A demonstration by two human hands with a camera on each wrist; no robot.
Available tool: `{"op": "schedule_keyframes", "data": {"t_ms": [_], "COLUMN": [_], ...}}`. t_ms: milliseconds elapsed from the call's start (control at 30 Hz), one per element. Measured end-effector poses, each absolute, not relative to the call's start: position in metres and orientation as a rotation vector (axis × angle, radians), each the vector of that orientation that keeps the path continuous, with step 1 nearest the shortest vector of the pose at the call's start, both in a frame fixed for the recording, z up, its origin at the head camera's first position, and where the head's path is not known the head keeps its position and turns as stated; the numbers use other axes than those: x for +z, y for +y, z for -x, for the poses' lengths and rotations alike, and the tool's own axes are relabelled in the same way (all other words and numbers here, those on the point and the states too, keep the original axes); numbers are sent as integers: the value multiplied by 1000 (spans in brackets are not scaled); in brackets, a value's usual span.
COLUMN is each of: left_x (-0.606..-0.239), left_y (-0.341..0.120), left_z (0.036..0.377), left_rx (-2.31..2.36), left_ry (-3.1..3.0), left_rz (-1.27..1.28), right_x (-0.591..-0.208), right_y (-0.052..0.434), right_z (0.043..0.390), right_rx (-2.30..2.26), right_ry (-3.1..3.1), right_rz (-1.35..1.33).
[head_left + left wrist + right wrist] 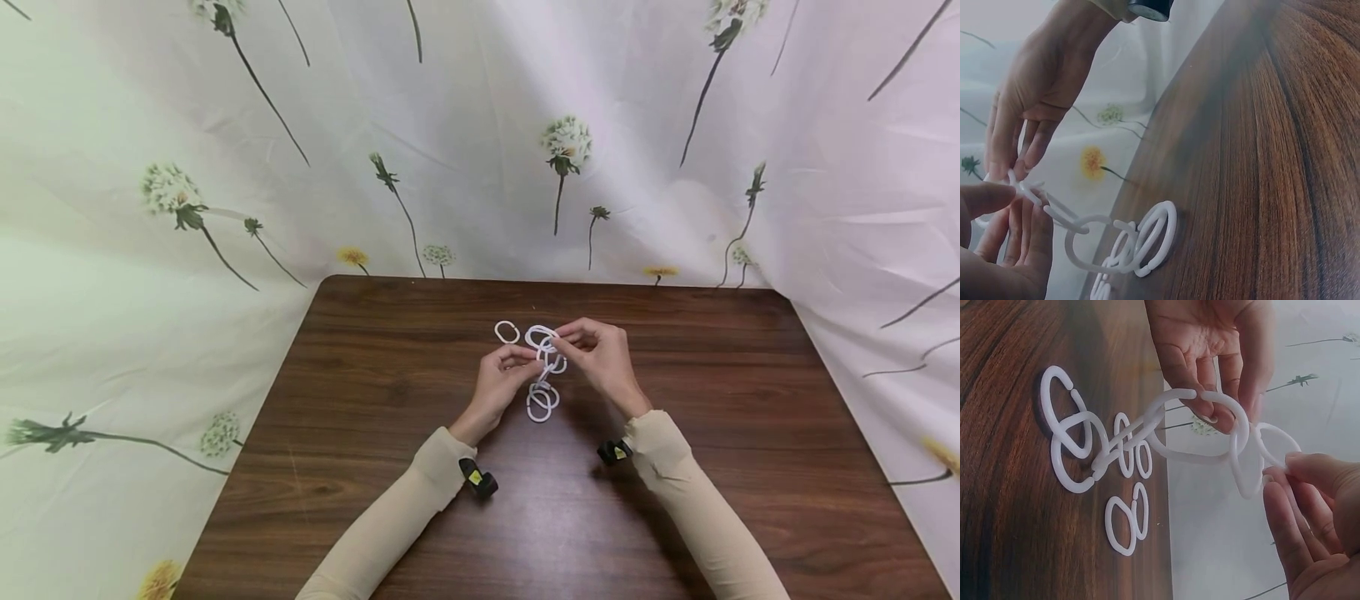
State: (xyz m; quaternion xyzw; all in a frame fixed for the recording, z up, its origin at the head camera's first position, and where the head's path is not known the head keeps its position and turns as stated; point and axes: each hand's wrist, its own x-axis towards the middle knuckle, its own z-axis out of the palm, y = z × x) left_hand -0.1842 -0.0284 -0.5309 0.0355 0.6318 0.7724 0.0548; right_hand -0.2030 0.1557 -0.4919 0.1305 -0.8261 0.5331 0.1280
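White plastic split rings, like shower curtain rings, link into a short chain (1188, 457) between the hands. The left hand (498, 385) pinches one ring near the chain's middle with thumb and fingers. Opposite it, the right hand (606, 358) pinches another ring (1272, 456) hooked to the chain. The fingertips of both hands are close together. Toward the person, the chain's tail rings (1060, 456) hang down and rest on the table, as the ring (1169, 234) in the left wrist view also does. Small gaps show in several rings.
A loose oval ring (498, 333) lies beyond the left hand, and more rings (1110, 525) lie on the dark wood table (390, 433). Behind the table hangs a white flower-printed cloth (480, 167). Both wrists carry small black cameras (480, 479).
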Motion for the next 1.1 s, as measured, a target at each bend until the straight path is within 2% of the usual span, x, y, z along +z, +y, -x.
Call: {"op": "schedule_keyframes", "data": {"t_ms": [267,667,1100], "left_x": [-532,-533,-534], "left_y": [-28,-28,-32], "left_z": [184,185,186], "left_rx": [2351,2352,2351], "left_ry": [1892,1883,1899], "left_rz": [-108,-111,-73], "right_x": [-483,-497,-486], "right_y": [152,159,164], "right_z": [198,205,205], "right_rx": [1551,1525,1595], "right_ry": [-2412,-2402,-2389], "right_rz": [-387,-413,-383]}}
